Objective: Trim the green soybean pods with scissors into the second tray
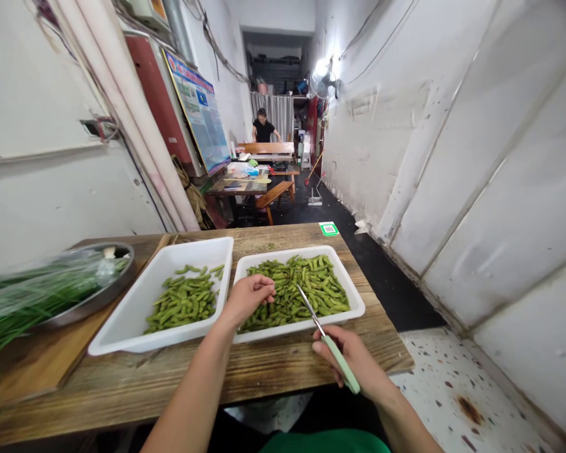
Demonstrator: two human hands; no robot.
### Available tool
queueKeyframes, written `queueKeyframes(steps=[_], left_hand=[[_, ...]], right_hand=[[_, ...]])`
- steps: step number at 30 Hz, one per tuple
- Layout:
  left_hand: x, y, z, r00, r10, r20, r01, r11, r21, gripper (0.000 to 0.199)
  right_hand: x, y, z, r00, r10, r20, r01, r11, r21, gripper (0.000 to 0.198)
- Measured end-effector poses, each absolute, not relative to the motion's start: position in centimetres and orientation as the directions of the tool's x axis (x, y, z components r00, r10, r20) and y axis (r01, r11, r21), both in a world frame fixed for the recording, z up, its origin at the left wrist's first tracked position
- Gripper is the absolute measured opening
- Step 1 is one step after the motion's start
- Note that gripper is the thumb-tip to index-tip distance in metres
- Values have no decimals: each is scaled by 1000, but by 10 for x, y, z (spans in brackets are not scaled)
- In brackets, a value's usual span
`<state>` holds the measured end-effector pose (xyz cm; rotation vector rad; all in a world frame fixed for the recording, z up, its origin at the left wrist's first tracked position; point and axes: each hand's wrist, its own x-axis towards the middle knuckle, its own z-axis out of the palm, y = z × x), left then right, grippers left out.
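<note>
My right hand [351, 357] grips a pair of scissors [338, 360] by the pale green handles. The metal blades point up and left over the right white tray [358, 307], which is filled with green soybean pods [318, 280]. Above the left side of that tray is my left hand [251, 298], its fingers curled and the thumb pressed toward them. Whatever its fingertips hold, if anything, I cannot make out. To the left, a second white tray [122, 324] contains a smaller heap of pods [186, 299].
Both trays stand on a wooden table [170, 371]. At far left, a metal bowl [127, 264] bears bagged long green stalks [38, 292], beside a wooden board [42, 371]. A QR-code card [329, 229] lies at the far corner. A person [264, 130] is behind another table [243, 187].
</note>
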<state>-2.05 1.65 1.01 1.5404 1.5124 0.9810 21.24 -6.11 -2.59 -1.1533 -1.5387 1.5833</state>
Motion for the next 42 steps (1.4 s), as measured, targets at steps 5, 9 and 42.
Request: queueKeyframes(steps=[5,9,42], left_hand=[[-17,7,18,-33,996,82,563,-49,825,28],[-30,24,21,-18,979,202,912,-67,404,23],[33,-24,34,-102,994,-35,156,51,986,35]], right_hand=[[212,-62,-20,-408,900,-154,120,-115,-986,39],[218,-62,-20,-381,913,-146,121,-107,-987,39],[200,-61,-18,-476,865,-158,-200,-282,-938,50]])
